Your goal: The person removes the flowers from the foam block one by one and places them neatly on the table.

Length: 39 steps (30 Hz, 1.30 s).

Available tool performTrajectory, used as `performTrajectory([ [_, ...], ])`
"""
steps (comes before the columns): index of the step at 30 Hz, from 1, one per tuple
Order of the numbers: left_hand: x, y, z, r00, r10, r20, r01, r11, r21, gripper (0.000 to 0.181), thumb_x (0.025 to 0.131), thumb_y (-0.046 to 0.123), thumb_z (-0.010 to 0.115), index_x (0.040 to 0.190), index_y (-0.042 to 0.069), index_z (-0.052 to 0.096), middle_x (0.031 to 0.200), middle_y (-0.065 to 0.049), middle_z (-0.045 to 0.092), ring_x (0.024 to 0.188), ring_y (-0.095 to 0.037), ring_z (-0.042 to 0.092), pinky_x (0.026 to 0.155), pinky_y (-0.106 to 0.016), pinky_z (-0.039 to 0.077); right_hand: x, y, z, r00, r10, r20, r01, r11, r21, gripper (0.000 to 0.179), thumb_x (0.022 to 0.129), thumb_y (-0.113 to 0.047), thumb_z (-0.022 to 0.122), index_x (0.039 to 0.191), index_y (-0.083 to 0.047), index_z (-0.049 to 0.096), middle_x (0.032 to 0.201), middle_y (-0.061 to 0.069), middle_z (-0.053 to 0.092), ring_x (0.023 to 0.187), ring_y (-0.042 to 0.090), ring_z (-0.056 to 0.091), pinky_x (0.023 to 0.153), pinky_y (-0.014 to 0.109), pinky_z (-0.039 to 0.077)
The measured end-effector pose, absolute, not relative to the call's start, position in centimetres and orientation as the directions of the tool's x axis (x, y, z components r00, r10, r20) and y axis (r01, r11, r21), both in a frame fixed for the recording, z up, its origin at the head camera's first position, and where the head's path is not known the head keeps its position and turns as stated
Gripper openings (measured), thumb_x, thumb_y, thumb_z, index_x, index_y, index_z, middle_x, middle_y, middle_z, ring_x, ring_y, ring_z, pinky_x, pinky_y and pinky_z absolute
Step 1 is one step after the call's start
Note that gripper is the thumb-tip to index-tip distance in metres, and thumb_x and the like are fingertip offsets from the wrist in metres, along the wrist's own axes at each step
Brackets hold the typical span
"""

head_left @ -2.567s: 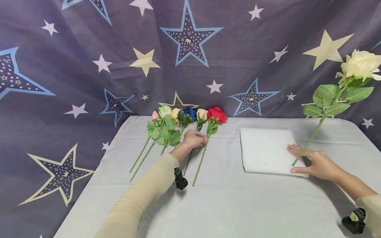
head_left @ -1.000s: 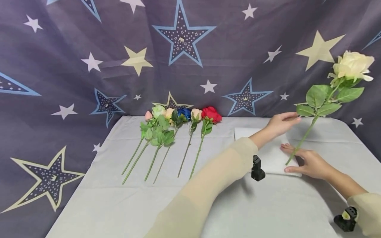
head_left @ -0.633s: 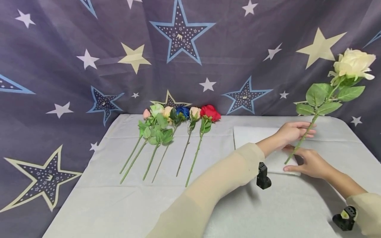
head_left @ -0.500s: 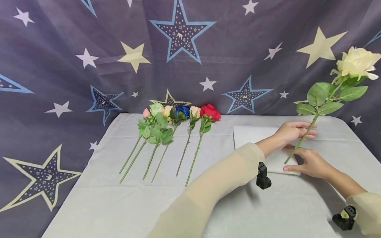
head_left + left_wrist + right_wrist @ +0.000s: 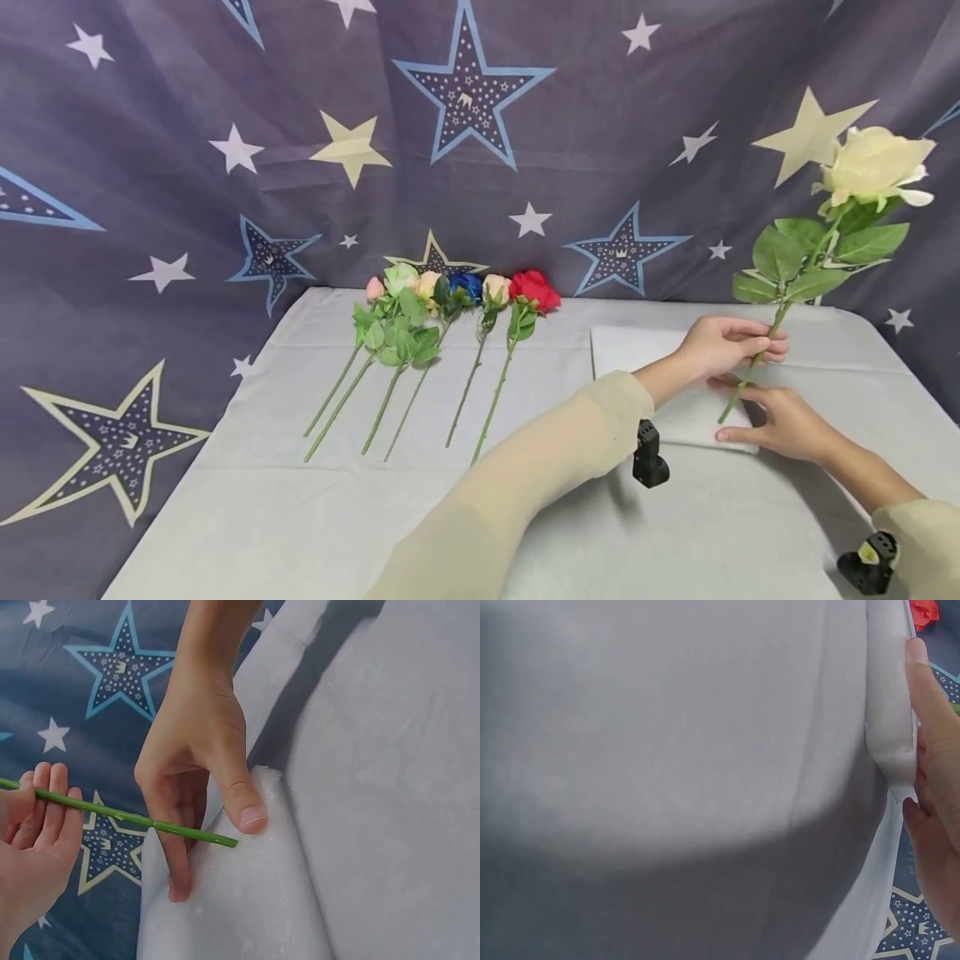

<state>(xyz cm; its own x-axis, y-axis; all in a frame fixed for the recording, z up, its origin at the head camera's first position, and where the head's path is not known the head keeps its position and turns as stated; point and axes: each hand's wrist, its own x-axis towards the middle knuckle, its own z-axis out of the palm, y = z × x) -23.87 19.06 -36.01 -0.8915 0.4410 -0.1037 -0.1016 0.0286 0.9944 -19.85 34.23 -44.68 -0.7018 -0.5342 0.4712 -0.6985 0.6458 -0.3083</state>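
Note:
My left hand [image 5: 723,343] pinches the green stem of a cream artificial rose [image 5: 873,167], which leans up and to the right. From the left wrist view, the thumb and fingers of that hand [image 5: 45,847] lie on either side of the stem [image 5: 142,819]. The stem's lower end reaches the top of a white foam block [image 5: 637,346], between my right thumb and forefinger. My right hand [image 5: 791,423] grips the block's right end, thumb towards the front and forefinger on top. In the right wrist view, its fingers border the block's edge [image 5: 891,690].
Several artificial roses lie side by side left of the block, including a red rose [image 5: 534,289], a blue rose [image 5: 467,287] and a pale green rose [image 5: 401,277]. A light grey cloth covers the table [image 5: 360,533]. A starry curtain [image 5: 315,67] hangs behind it.
My left hand has come over from the row of roses on the left and taken hold of the cream rose's stem. The bloom has swung slightly left. My right hand stays at the block.

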Motion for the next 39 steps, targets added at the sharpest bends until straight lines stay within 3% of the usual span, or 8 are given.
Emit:
performTrajectory([
  [6, -23.6, 18.5, -35.7, -0.889, 0.456, -0.047, -0.044, 0.018, 0.999, 0.023, 0.091, 0.008, 0.063, 0.112, 0.004, 0.070, 0.103, -0.012, 0.074, 0.090, -0.014, 0.074, 0.075, -0.010, 0.058, -19.5, 34.5, -44.9, -0.713, -0.529, 0.460, -0.688, 0.652, -0.317, 0.073, 0.054, -0.023, 0.092, 0.121, -0.008, 0.067, 0.114, 0.020, 0.069, 0.120, -0.026, 0.029, 0.090, -0.007, 0.028],
  [9, -23.7, 18.0, -35.6, -0.884, 0.467, -0.004, -0.024, -0.037, 0.999, 0.024, 0.091, 0.005, 0.063, 0.114, 0.000, 0.069, 0.105, -0.016, 0.072, 0.094, -0.020, 0.073, 0.076, -0.010, 0.058, -19.5, 34.5, -44.9, -0.704, -0.531, 0.472, -0.700, 0.633, -0.331, 0.075, 0.054, -0.022, 0.092, 0.122, -0.007, 0.066, 0.127, 0.001, 0.065, 0.122, -0.027, 0.029, 0.096, -0.009, 0.024],
  [12, -23.8, 17.4, -35.5, -0.883, 0.469, 0.038, -0.023, -0.125, 0.992, 0.026, 0.090, 0.001, 0.061, 0.116, -0.004, 0.067, 0.107, -0.022, 0.070, 0.098, -0.029, 0.071, 0.075, -0.013, 0.059, -19.6, 34.5, -44.8, -0.679, -0.545, 0.492, -0.725, 0.602, -0.335, 0.077, 0.053, -0.020, 0.092, 0.123, -0.004, 0.065, 0.133, -0.022, 0.051, 0.125, -0.026, 0.030, 0.099, -0.010, 0.022],
  [16, -23.8, 16.6, -35.4, -0.881, 0.466, 0.075, -0.025, -0.203, 0.979, 0.029, 0.090, -0.003, 0.060, 0.118, -0.008, 0.064, 0.108, -0.028, 0.067, 0.102, -0.037, 0.067, 0.072, -0.015, 0.060, -19.8, 34.4, -44.8, -0.647, -0.562, 0.515, -0.754, 0.572, -0.322, 0.080, 0.051, -0.019, 0.092, 0.124, -0.004, 0.064, 0.135, -0.031, 0.043, 0.126, -0.024, 0.032, 0.101, -0.009, 0.023],
  [23, -23.2, 14.9, -35.0, -0.884, 0.463, 0.061, 0.000, -0.130, 0.992, 0.026, 0.090, -0.001, 0.061, 0.116, -0.007, 0.065, 0.109, -0.024, 0.069, 0.101, -0.032, 0.069, 0.074, -0.016, 0.060, -19.6, 34.3, -44.9, -0.660, -0.554, 0.508, -0.737, 0.607, -0.296, 0.082, 0.051, -0.024, 0.092, 0.128, -0.012, 0.063, 0.134, -0.025, 0.043, 0.126, -0.026, 0.028, 0.102, -0.010, 0.021],
  [26, -23.0, 14.0, -35.0, -0.884, 0.464, 0.060, -0.013, -0.152, 0.988, 0.026, 0.090, -0.003, 0.061, 0.115, -0.009, 0.065, 0.110, -0.026, 0.068, 0.103, -0.036, 0.068, 0.073, -0.015, 0.060, -19.6, 34.3, -44.8, -0.667, -0.541, 0.512, -0.726, 0.624, -0.288, 0.082, 0.051, -0.023, 0.092, 0.127, -0.014, 0.064, 0.134, -0.020, 0.044, 0.124, -0.027, 0.028, 0.100, -0.011, 0.020],
  [36, -22.5, 9.8, -34.8, -0.876, 0.481, 0.027, -0.062, -0.167, 0.984, 0.028, 0.091, -0.003, 0.060, 0.117, -0.010, 0.063, 0.114, -0.030, 0.065, 0.111, -0.043, 0.062, 0.075, -0.018, 0.061, -19.8, 34.3, -44.7, -0.648, -0.565, 0.511, -0.746, 0.608, -0.274, 0.082, 0.052, -0.023, 0.092, 0.127, -0.009, 0.063, 0.136, -0.005, 0.050, 0.128, -0.024, 0.029, 0.104, -0.008, 0.022],
  [39, -22.6, 8.3, -34.8, -0.885, 0.466, 0.016, -0.060, -0.148, 0.987, 0.028, 0.091, -0.001, 0.061, 0.118, -0.009, 0.064, 0.113, -0.030, 0.065, 0.110, -0.042, 0.063, 0.077, -0.021, 0.061, -20.0, 34.3, -44.5, -0.642, -0.573, 0.509, -0.750, 0.606, -0.264, 0.082, 0.052, -0.024, 0.092, 0.127, -0.008, 0.063, 0.133, 0.008, 0.055, 0.129, -0.024, 0.028, 0.105, -0.008, 0.022],
])
